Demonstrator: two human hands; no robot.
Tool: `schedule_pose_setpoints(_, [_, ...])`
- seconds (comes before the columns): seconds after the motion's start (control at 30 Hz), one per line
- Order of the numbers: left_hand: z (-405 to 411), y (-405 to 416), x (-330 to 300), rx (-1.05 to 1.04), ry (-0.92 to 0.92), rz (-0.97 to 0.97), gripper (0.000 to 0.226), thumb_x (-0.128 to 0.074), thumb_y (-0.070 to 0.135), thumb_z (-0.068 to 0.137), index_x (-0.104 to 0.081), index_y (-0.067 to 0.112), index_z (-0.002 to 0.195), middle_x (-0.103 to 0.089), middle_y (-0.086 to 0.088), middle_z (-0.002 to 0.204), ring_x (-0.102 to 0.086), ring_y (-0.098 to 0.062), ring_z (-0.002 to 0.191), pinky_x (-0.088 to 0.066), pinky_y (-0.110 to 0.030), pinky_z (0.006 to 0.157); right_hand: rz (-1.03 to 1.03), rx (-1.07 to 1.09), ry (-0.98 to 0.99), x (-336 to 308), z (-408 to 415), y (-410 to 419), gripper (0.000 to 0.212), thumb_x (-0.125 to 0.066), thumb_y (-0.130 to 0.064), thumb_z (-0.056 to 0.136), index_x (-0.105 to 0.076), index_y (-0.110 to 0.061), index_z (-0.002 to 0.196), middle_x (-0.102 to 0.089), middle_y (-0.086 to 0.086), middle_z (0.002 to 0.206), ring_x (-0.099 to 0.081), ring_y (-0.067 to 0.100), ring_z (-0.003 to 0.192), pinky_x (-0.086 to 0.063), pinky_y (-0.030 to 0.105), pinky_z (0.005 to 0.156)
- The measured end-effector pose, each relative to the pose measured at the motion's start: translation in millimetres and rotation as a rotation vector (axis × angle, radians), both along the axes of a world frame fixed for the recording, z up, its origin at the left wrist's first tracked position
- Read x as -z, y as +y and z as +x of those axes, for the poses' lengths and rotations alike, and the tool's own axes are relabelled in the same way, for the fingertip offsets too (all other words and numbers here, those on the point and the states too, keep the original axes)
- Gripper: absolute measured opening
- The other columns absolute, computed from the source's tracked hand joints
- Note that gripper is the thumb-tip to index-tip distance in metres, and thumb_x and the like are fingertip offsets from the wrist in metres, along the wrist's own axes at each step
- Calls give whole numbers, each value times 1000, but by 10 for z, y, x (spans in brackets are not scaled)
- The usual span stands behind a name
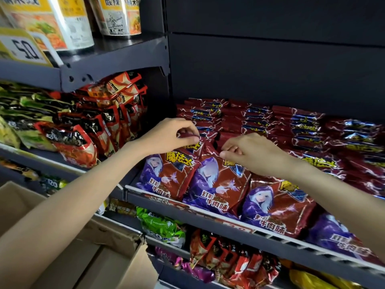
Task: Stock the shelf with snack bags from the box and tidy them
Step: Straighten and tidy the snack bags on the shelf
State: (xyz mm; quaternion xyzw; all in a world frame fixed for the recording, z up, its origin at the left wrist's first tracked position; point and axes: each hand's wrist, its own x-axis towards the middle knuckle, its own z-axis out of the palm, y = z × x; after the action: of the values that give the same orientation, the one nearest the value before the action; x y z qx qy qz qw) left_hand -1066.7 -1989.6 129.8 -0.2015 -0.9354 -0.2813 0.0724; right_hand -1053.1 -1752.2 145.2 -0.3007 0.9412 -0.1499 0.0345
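Hands: left, right pinching snack bag tops; box lower left.

The dark metal shelf in front of me slopes toward me, with a low wire rail along its front edge. Rows of red snack bags with a purple-hooded cartoon figure lie directly on it, overlapping from the back panel down to the rail. To the left, a neighbouring shelf carries red and black packets beside green and yellow ones. The shelf above holds tall white and yellow pouches. Below, a lower shelf holds green and red bags.
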Motion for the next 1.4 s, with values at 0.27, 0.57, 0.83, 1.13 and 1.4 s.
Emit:
schedule_pose_setpoints(0.27, [-47,157,28,-35,194,-137,10,-73,32,78,-64,31,83,-65,16,83,-59,-3,80,-53,-35,71,-136,59,38,6,-46,23,8,-63,-27,90,-65,-21,93,-53,-14,77,-48,1,69,-35,19,62])
schedule_pose_setpoints(0.57, [-14,155,34,67,185,-97,18,-67,26,84,-70,22,101,-65,15,93,-59,2,85,-52,-32,84,-92,41,234,90,57,8,9,-53,-28,95,-52,-20,97,-56,-3,98,-59,23,87,-44,33,74])
schedule_pose_setpoints(0.83, [314,-211,142,262,479,-366,48,-40,58,91,-63,22,113,-66,4,106,-58,-11,98,-47,-33,87,-64,-2,369,167,78,44,27,-49,-32,97,-55,-14,116,-63,2,105,-62,27,93,-44,38,91])
schedule_pose_setpoints(1.13, [268,-4,448,39,416,-223,40,-41,50,91,-60,18,107,-59,4,102,-48,-10,95,-48,-32,72,205,-178,457,106,119,158,64,-49,-15,96,-20,-43,146,-58,-5,106,-61,25,88,-42,36,94])
schedule_pose_setpoints(1.4, [363,88,421,6,408,-291,40,-44,49,90,-58,19,112,-57,2,107,-51,-16,98,-47,-35,77,209,-234,349,82,70,116,57,-43,-20,99,-20,-45,145,-58,-5,118,-57,20,102,-35,32,96])
